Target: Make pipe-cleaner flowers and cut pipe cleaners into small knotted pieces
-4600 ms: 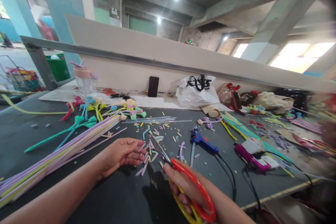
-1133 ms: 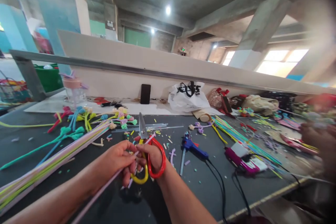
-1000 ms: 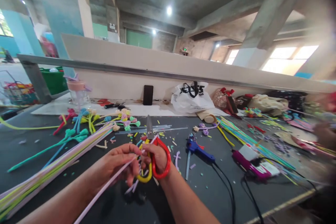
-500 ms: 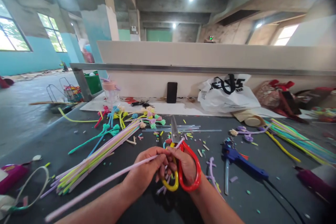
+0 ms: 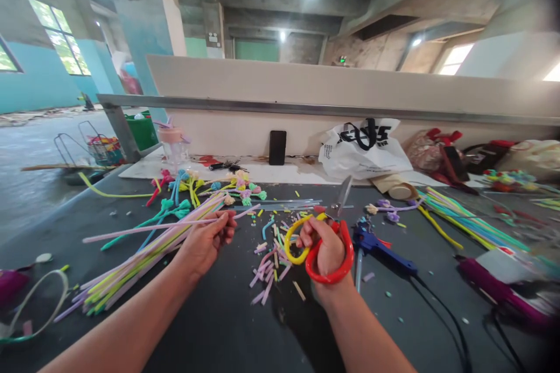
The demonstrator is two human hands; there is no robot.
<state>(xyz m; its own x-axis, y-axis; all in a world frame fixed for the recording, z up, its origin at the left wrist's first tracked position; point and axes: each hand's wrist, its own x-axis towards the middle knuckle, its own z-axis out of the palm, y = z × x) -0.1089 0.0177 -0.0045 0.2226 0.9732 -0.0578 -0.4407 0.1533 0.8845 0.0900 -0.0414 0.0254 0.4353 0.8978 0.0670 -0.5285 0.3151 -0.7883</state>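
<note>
Pinched in my left hand point(image 5: 209, 240) is a long pale pink fuzzy stem point(image 5: 144, 228), pointing left, with its short end sticking out to the right of my fingers. My right hand point(image 5: 324, 245) is wrapped round scissors with one red and one yellow handle point(image 5: 350, 245); their blades point up and away. Between my hands, short cut pieces point(image 5: 265, 271) in lilac, yellow and other colours lie scattered on the dark table point(image 5: 210, 326). Under the held stem lies a bundle of long pastel stems point(image 5: 144, 271). Coloured fuzzy flowers point(image 5: 245, 186) rest beyond the bundle.
A blue glue gun point(image 5: 387, 253) with a black cord lies right of the scissors. More long stems point(image 5: 472, 221) and a purple tool point(image 5: 503, 291) are farther right. At the back stand a phone point(image 5: 277, 148), a plastic cup point(image 5: 174, 145) and a white bag point(image 5: 363, 154).
My hands have moved apart. The left went left and away with the pink stem, now more level; the right went right with the scissors. The cut pieces between them are uncovered.
</note>
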